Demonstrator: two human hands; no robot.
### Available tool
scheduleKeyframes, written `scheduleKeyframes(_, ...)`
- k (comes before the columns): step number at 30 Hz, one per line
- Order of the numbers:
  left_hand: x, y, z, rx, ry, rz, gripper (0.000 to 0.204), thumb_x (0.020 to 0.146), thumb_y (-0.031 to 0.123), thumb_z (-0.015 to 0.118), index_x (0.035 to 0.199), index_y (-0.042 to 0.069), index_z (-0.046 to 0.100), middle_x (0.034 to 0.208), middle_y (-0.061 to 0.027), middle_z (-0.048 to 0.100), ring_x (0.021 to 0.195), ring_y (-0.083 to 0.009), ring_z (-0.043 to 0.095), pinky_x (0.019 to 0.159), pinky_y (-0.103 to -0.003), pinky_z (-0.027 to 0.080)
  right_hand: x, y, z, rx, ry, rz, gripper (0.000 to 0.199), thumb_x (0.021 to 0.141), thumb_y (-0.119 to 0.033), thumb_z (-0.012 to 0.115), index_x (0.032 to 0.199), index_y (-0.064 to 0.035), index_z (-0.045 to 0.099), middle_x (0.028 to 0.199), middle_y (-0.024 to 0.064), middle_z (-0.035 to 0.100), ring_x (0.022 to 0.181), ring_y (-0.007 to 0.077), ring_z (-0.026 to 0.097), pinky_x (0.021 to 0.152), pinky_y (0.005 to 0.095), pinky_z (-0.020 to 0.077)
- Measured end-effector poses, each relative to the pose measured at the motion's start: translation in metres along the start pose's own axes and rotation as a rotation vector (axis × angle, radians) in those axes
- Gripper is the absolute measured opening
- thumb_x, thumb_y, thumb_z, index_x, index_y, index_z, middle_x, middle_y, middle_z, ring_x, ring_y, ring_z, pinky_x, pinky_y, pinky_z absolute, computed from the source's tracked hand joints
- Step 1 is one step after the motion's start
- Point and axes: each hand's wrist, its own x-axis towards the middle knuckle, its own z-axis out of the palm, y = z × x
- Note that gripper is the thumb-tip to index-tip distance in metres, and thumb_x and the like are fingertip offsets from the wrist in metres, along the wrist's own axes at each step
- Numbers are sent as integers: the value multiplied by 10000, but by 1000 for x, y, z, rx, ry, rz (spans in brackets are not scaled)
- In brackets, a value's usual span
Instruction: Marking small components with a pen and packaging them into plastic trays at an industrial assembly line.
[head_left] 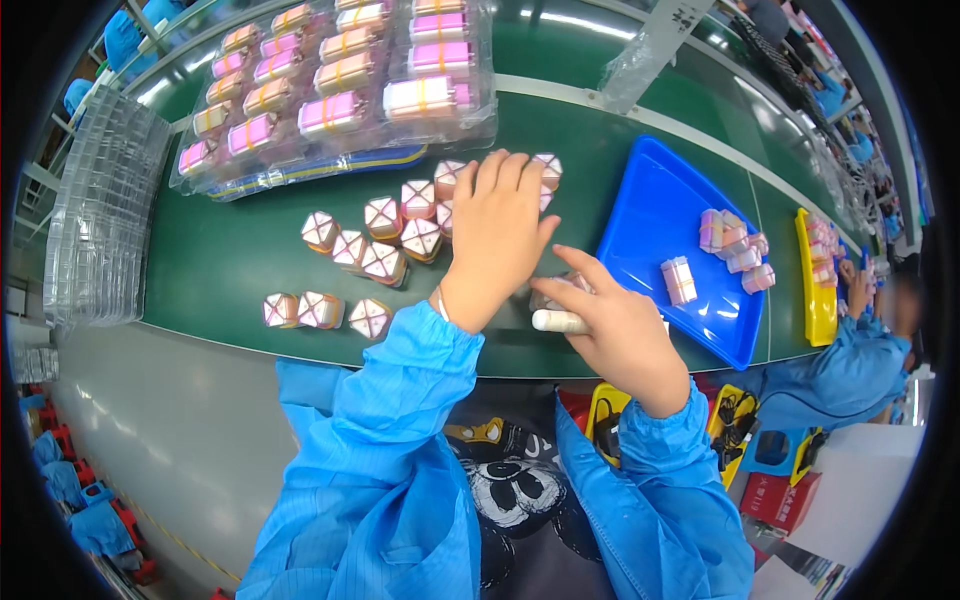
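Observation:
My left hand (497, 230) reaches over a cluster of small wrapped blocks, its fingers stretched out and partly covering them. The blocks stand on end on the green tabletop, their pale tops (383, 217) crossed by dark X lines. One pale block (418, 198) is just left of my fingers. In my right hand (625, 335) is a white marker-like stick (560, 321), its rounded end toward the left. Beside my right fingers sits another block (560, 292), partly hidden. Whether my left fingers grip a block cannot be seen.
A blue tray (640, 225) on the right holds several pink-and-white blocks (679, 281). Stacked clear plastic trays (290, 165) at the back left carry rows of taped blocks. Empty clear trays (100, 210) are piled at far left. A co-worker's blue sleeve (830, 375) is at right near a yellow tray (818, 290).

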Motion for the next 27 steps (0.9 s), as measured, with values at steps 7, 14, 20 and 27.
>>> scheduleKeyframes(7, -3, 6, -9, -1, 29, -2, 463, 730, 131, 782, 1155, 90, 605, 1045, -60, 652, 1063, -251, 593, 1052, -449, 376, -9, 2, -25, 348, 221, 38, 415, 780, -21, 717, 1186, -99, 671, 1262, 124, 590, 997, 292, 662, 846, 359, 533)
scheduleKeyframes(14, -49, 26, -83, -302, -60, -22, 571, 753, -2, 761, 1276, 57, 539, 1138, -85, 659, 1021, -284, 640, 934, -379, 489, -20, -9, -14, 840, 482, 33, 246, 896, -84, 637, 1118, 21, 655, 1044, 130, 651, 776, 122, 592, 690, 250, 469)
scheduleKeyframes(20, -97, 15, -91, -581, -300, -192, 655, 749, -15, 773, 1333, 36, 481, 1190, -121, 642, 1069, -284, 630, 936, -364, 506, -4, -30, 9, 1499, 515, -184, 411, 987, -347, 573, 1170, 14, 502, 809, 123, 613, 500, 57, 425, 449, 202, 321)
scheduleKeyframes(27, -113, 0, -63, -679, -225, -212, 485, 704, 53, 806, 1155, 34, 629, 1095, -142, 654, 1038, -309, 624, 852, -387, 516, 30, -41, 43, 1430, 256, -275, 389, 985, -312, 592, 1183, 16, 524, 770, 41, 573, 602, 62, 463, 537, 221, 380)
